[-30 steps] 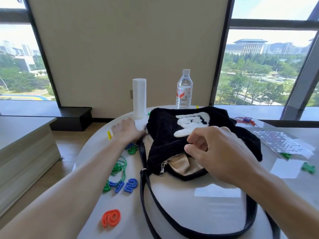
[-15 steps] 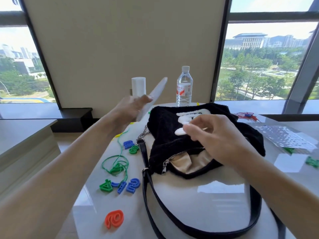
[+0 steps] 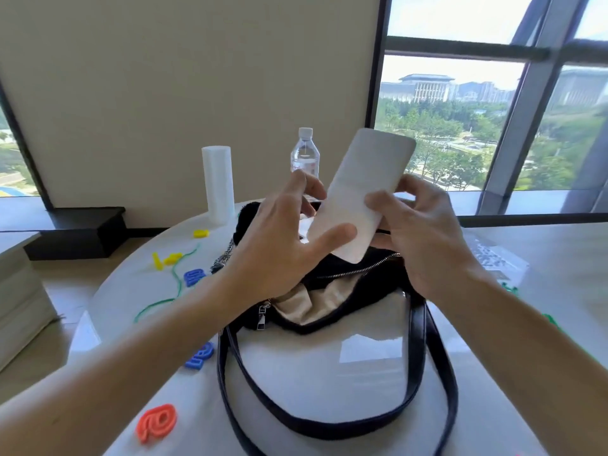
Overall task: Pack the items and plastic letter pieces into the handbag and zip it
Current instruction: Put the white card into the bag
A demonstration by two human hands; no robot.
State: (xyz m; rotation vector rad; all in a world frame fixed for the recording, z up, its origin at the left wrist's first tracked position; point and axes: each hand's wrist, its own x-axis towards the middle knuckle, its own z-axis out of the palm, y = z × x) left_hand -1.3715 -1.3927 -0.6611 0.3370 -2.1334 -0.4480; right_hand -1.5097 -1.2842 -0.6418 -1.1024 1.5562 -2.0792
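Grip of left hand (image 3: 279, 245) and right hand (image 3: 424, 232) on flat white pack (image 3: 362, 189), tilted above open black handbag (image 3: 378, 284) on desk (image 3: 329, 373).

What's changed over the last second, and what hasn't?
The left hand lifted the white packet off the table near the roll and carried it right, over the open handbag. The right hand let go of the handbag's edge and now grips the packet too. The handbag stays unzipped; bottle and letters have not moved.
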